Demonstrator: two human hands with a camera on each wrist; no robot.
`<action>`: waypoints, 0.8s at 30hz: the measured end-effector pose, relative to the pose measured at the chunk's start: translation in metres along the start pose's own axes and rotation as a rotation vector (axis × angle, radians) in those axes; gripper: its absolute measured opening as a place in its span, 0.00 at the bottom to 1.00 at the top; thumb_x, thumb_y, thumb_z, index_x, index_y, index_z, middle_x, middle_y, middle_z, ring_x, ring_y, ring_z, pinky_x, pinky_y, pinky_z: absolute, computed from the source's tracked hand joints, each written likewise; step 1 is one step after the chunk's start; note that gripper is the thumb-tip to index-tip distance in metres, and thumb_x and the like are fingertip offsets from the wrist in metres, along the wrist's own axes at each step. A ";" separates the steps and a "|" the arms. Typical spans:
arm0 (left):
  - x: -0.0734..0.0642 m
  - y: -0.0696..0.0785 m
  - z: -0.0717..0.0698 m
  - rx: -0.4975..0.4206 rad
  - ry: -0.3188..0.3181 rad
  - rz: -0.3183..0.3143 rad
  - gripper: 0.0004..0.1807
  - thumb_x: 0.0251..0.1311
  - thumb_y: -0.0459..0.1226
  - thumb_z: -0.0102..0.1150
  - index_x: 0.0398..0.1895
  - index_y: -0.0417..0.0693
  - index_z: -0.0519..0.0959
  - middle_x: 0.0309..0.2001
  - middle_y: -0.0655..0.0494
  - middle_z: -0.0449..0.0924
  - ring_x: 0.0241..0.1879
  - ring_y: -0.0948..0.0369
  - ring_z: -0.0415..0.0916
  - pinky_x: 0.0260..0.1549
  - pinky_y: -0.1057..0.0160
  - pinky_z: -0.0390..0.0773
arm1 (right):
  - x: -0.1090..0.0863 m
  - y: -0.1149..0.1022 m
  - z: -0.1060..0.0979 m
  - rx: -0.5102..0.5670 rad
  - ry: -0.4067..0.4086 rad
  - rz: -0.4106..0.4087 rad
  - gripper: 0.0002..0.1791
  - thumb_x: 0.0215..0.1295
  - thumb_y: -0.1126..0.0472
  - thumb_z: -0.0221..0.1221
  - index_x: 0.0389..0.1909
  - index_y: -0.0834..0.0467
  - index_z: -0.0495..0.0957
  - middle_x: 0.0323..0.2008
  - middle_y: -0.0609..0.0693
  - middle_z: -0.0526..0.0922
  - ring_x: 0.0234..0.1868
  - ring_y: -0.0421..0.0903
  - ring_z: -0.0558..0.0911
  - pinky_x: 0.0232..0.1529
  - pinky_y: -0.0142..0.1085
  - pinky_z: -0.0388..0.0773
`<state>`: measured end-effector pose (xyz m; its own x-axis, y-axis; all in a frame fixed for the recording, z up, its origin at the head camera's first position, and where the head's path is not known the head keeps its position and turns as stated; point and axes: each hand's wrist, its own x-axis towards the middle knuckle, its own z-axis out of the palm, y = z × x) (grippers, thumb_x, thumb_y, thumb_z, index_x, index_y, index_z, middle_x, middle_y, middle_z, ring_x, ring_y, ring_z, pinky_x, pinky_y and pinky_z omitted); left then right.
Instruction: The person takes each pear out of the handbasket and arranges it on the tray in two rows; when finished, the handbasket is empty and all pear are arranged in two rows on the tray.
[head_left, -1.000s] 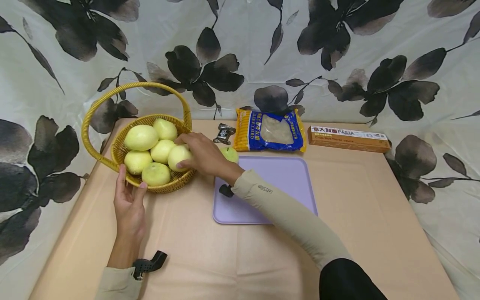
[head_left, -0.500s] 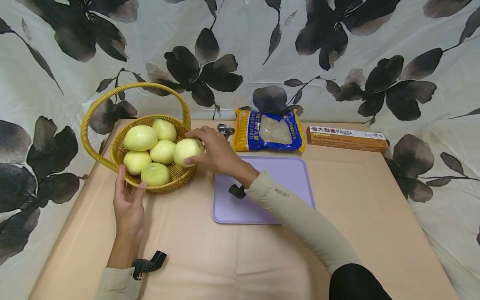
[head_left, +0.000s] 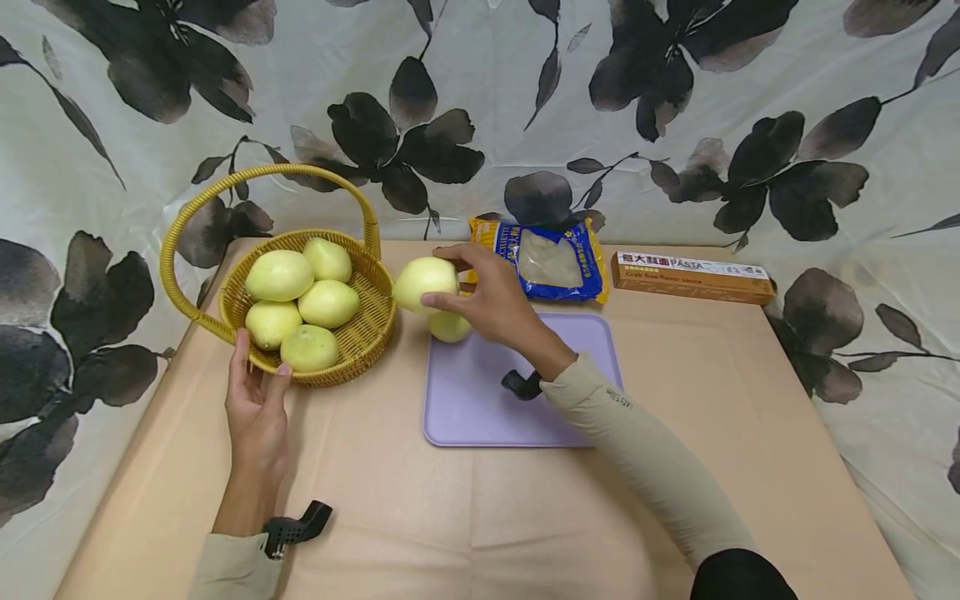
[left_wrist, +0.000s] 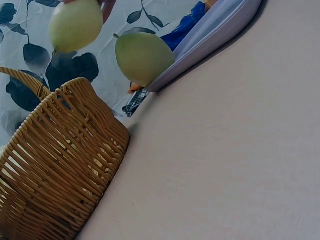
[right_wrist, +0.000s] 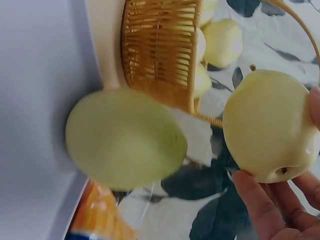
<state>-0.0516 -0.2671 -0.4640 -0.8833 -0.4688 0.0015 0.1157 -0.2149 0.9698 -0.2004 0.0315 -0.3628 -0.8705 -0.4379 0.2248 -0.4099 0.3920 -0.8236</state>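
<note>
In the head view my right hand (head_left: 498,296) pinches a pale yellow-green pear (head_left: 426,285) between thumb and fingers. It is held in the air above the tray's left back corner. Another pear (head_left: 450,327) lies on the lilac tray (head_left: 517,421) below, partly hidden by the held one. My left hand (head_left: 257,417) touches the front of the yellow wicker basket (head_left: 371,354) with fairly straight fingers. Several pears (head_left: 281,276) sit inside that basket. In the right wrist view the held pear (right_wrist: 270,125) shows its stem and base, with fingertips against it.
Behind the tray lies a blue and yellow bag of pasta (head_left: 555,262). To its right is a long orange-brown pasta box (head_left: 693,279). A small black packet (left_wrist: 134,102) shows beyond the tray in the left wrist view. The basket's tall handle (head_left: 176,225) arches up.
My right hand has lifted the pear out of the basket and carried it right, to above the tray. The left hand has stayed at the basket.
</note>
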 end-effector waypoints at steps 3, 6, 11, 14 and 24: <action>0.001 0.000 0.000 0.004 0.003 -0.004 0.43 0.77 0.25 0.51 0.87 0.64 0.49 0.87 0.63 0.40 0.87 0.62 0.38 0.84 0.63 0.50 | -0.007 0.005 -0.012 0.028 0.052 0.028 0.33 0.60 0.52 0.79 0.66 0.54 0.81 0.61 0.51 0.82 0.60 0.46 0.82 0.58 0.41 0.88; 0.001 0.000 0.000 0.006 0.010 -0.010 0.43 0.77 0.25 0.51 0.87 0.64 0.50 0.88 0.63 0.40 0.87 0.62 0.38 0.84 0.64 0.50 | -0.013 0.013 -0.024 0.038 0.101 0.047 0.33 0.60 0.52 0.79 0.66 0.54 0.81 0.61 0.51 0.82 0.59 0.46 0.82 0.58 0.45 0.88; 0.002 0.000 0.000 0.010 0.011 -0.011 0.43 0.77 0.25 0.51 0.87 0.64 0.50 0.87 0.64 0.40 0.87 0.62 0.38 0.84 0.64 0.50 | -0.023 0.029 -0.041 0.070 0.153 0.067 0.33 0.60 0.53 0.79 0.65 0.54 0.81 0.60 0.51 0.82 0.59 0.47 0.82 0.58 0.43 0.89; 0.002 -0.001 -0.001 0.002 0.007 -0.008 0.43 0.77 0.25 0.51 0.87 0.65 0.50 0.87 0.64 0.40 0.87 0.61 0.39 0.84 0.63 0.51 | -0.030 0.042 -0.049 0.080 0.164 0.096 0.32 0.60 0.53 0.78 0.65 0.55 0.82 0.59 0.52 0.83 0.58 0.47 0.82 0.57 0.41 0.89; 0.002 -0.002 -0.001 -0.010 -0.006 0.005 0.44 0.77 0.25 0.53 0.88 0.63 0.49 0.87 0.64 0.40 0.87 0.61 0.40 0.85 0.62 0.50 | -0.047 0.080 -0.056 0.081 0.128 0.269 0.31 0.63 0.52 0.77 0.65 0.55 0.81 0.58 0.55 0.85 0.57 0.54 0.84 0.61 0.51 0.83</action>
<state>-0.0526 -0.2687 -0.4660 -0.8852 -0.4651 0.0079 0.1246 -0.2208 0.9673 -0.2071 0.1291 -0.4098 -0.9741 -0.2197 0.0531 -0.1420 0.4122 -0.9000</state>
